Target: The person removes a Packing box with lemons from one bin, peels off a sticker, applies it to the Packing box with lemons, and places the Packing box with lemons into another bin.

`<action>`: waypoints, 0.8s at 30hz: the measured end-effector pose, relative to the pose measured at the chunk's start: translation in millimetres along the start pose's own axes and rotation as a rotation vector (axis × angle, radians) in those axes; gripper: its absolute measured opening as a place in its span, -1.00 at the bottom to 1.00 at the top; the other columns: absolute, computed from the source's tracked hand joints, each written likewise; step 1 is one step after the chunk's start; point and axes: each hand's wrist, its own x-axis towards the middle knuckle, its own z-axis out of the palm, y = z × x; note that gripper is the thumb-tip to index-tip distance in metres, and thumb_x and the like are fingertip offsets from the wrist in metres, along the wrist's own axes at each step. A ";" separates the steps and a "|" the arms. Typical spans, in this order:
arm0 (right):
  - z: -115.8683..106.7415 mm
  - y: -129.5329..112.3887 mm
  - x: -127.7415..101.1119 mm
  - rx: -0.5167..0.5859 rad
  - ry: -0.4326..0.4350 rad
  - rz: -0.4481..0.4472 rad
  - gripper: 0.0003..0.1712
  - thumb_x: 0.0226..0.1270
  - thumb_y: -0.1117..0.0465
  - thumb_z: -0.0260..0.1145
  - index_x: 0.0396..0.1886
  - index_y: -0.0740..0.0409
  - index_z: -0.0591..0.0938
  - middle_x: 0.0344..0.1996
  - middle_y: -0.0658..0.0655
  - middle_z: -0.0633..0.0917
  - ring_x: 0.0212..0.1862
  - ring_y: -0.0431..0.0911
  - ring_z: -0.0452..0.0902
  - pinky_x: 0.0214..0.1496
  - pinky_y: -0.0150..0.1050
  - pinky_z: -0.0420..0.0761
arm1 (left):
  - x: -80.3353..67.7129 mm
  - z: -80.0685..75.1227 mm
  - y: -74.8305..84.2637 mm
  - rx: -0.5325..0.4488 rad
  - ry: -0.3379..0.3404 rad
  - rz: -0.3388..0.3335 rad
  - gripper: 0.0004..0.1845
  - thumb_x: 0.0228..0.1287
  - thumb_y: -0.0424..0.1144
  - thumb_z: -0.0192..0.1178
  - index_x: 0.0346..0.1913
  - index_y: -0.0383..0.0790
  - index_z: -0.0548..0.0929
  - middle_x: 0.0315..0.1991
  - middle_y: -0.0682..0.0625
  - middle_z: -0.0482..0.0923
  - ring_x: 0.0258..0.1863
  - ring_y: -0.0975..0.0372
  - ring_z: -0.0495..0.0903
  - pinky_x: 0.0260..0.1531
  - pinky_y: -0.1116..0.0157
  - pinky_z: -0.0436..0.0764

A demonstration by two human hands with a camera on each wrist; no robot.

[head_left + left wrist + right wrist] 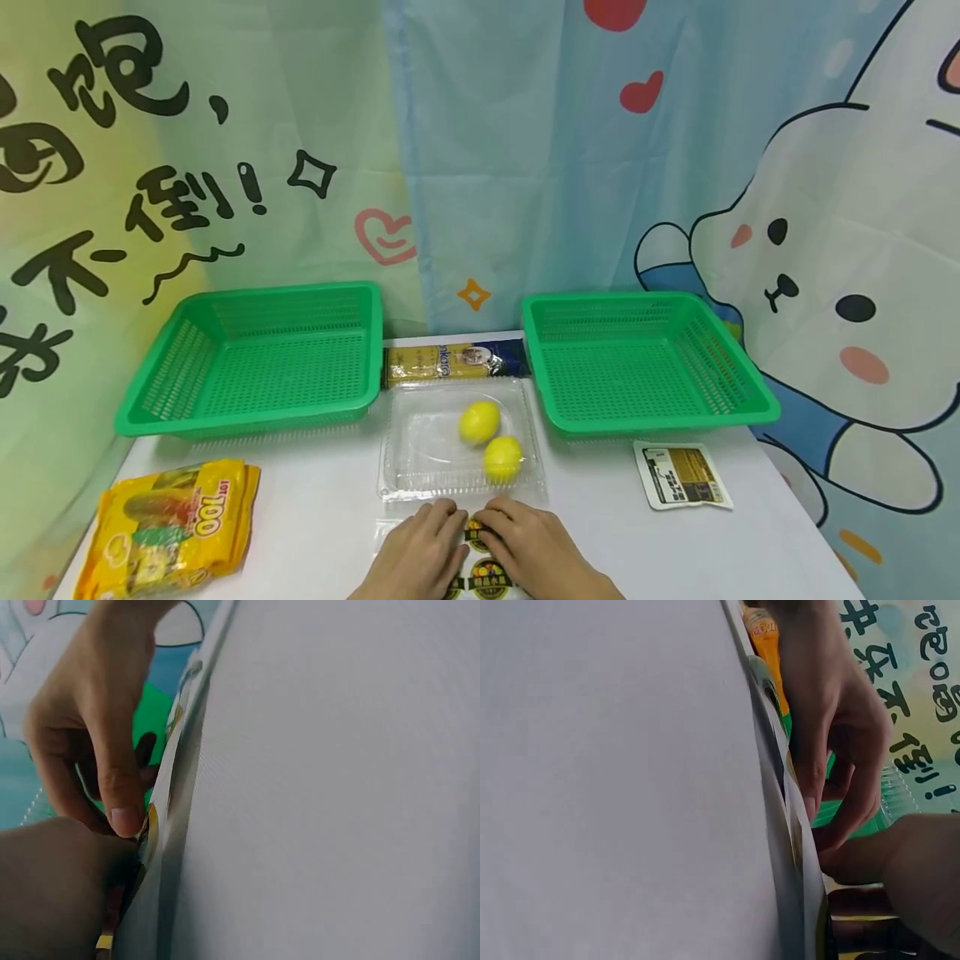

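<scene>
— While both hands work at six o'clock, what's the step?
— I judge opening: left hand [420,554] and right hand [536,550] fingers pinch the clear packet [480,575] on the bench [315,517]; next, pull apart evenly.

Both hands are bare: the left hand [417,557] and the right hand [537,550] carry no gloves, rings or bands. No sleeve or cuff shows at either wrist in the head view. The fingernails are short and unpainted, as the thumb [124,796] shows in the left wrist view. A finger [807,774] in the right wrist view shows the same plain nail.
</scene>
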 end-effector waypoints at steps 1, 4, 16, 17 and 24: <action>0.2 -0.4 0.1 -0.009 0.002 0.003 -0.77 0.25 0.22 0.57 -0.09 0.05 0.79 -0.19 -0.12 0.72 -0.20 -0.31 0.69 -0.18 -0.45 0.69 | 0.0 1.1 -0.3 -0.002 0.008 -0.005 -0.63 0.21 -0.07 0.49 -0.01 -0.18 0.72 -0.09 0.06 0.59 -0.30 0.29 0.59 -0.43 0.41 0.61; 0.7 -0.8 0.2 -0.019 -0.003 0.013 -0.76 0.26 0.24 0.56 -0.08 0.07 0.79 -0.19 -0.10 0.71 -0.21 -0.30 0.68 -0.20 -0.44 0.69 | 0.3 3.0 -1.2 -0.022 0.023 -0.017 -0.66 0.22 -0.08 0.50 -0.03 -0.17 0.73 -0.09 0.06 0.59 -0.29 0.30 0.59 -0.40 0.39 0.63; 0.7 -4.2 -2.9 -0.087 -0.137 0.031 -0.61 0.30 0.32 0.50 0.12 0.18 0.69 -0.08 0.02 0.60 -0.30 -0.23 0.59 -0.32 -0.39 0.65 | -1.0 8.1 0.3 -0.043 0.047 -0.040 -0.66 0.20 -0.08 0.52 -0.07 -0.15 0.71 -0.10 0.06 0.57 -0.28 0.29 0.58 -0.39 0.40 0.62; 0.7 -4.4 -3.0 -0.088 -0.145 0.036 -0.60 0.29 0.34 0.50 0.12 0.18 0.69 -0.08 0.03 0.59 -0.31 -0.23 0.57 -0.34 -0.39 0.63 | -0.8 8.2 0.6 -0.044 0.048 -0.042 -0.66 0.20 -0.08 0.52 -0.07 -0.15 0.70 -0.10 0.06 0.56 -0.29 0.29 0.58 -0.40 0.41 0.62; 0.8 -6.1 -2.7 -0.041 -0.126 0.078 -0.61 0.26 0.39 0.51 0.07 0.16 0.69 -0.11 0.00 0.57 -0.39 -0.29 0.49 -0.41 -0.45 0.54 | -1.0 7.7 2.1 -0.062 0.032 -0.062 -0.69 0.24 -0.08 0.50 -0.08 -0.15 0.70 -0.12 0.07 0.55 -0.30 0.30 0.56 -0.40 0.41 0.60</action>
